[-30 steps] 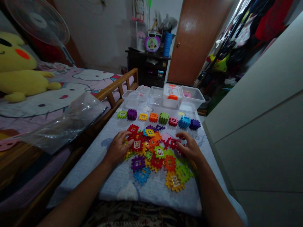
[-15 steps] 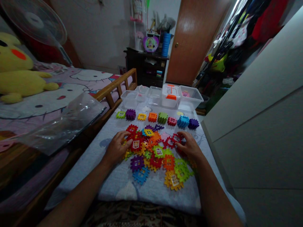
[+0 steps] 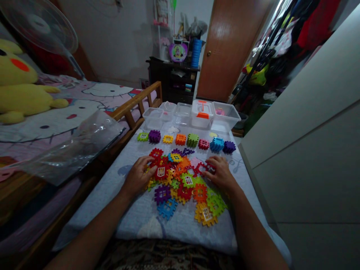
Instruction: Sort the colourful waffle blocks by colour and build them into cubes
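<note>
A loose pile of colourful plastic interlocking building tiles with notched edges lies on the cloth-covered table. My left hand (image 3: 140, 174) rests at the pile's left side, thumb and fingers apart, beside a red tile with a white window (image 3: 161, 171). At the right side, my right hand (image 3: 221, 172) reaches over red frame-shaped tiles (image 3: 201, 168), its thumb and fingers spread and touching the pile. Nearer me lie a purple tile (image 3: 162, 194), a blue tile (image 3: 167, 208), an orange tile (image 3: 200, 192), a yellow tile (image 3: 206, 214) and a green tile (image 3: 216, 204).
Behind the pile runs a row of tile stacks sorted by colour, including a green stack (image 3: 192, 140) and a blue stack (image 3: 217, 144). Clear plastic boxes (image 3: 153, 119) and an orange-handled box (image 3: 202, 114) stand farther back. A wooden bed rail (image 3: 137, 101) borders the left.
My right hand has shifted a little left, further over the red tiles, and the green tile near it has moved slightly left. My left hand stays nearly where it was.
</note>
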A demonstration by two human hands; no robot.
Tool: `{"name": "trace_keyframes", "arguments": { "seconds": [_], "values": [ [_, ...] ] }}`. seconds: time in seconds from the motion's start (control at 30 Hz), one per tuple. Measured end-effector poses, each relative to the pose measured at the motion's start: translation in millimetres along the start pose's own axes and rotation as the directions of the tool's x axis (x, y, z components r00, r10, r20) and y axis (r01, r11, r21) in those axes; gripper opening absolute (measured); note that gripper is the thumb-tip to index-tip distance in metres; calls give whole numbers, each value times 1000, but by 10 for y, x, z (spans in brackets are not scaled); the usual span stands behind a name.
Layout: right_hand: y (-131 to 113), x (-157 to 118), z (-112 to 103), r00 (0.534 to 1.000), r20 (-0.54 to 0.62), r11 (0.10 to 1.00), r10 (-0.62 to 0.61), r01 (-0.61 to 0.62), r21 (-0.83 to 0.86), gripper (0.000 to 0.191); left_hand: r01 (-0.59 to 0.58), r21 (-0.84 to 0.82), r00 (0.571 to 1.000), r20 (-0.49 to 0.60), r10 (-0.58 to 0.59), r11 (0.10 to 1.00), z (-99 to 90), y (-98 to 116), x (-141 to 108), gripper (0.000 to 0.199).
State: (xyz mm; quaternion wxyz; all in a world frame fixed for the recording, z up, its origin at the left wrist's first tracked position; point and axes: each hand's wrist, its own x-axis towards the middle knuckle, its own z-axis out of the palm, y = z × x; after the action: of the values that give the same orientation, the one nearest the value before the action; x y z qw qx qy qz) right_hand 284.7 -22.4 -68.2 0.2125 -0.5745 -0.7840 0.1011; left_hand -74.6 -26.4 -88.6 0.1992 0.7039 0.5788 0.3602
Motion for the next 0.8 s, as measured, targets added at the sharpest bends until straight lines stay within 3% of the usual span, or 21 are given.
{"name": "trace_keyframes", "arguments": {
  "seconds": [0.1,0.27,0.4,0.53,0.63,0.8],
  "values": [
    [-138,-2,-7,995,98,998,-34,39,-43,28,-4,-6,1000,-4,4,1000,4,0,-1,40],
    [-141,21,6,998,52,999,-27,26,24,15,-7,-10,1000,-8,7,1000,4,0,-6,39],
    [-51,23,21,991,-73,970,116,-97,223,23,-2,-12,1000,-9,2,1000,7,1,-6,39],
    [20,31,39,954,-118,907,274,-216,361,27,3,-3,1000,-3,-3,1000,12,-8,-1,41],
    [82,54,55,942,-145,922,304,-253,293,26,-7,-3,1000,-5,7,1000,11,-10,2,41],
    [178,46,84,954,-173,968,246,-252,-16,29,-7,-5,1000,-4,7,1000,8,-4,-4,39]
  ]
}}
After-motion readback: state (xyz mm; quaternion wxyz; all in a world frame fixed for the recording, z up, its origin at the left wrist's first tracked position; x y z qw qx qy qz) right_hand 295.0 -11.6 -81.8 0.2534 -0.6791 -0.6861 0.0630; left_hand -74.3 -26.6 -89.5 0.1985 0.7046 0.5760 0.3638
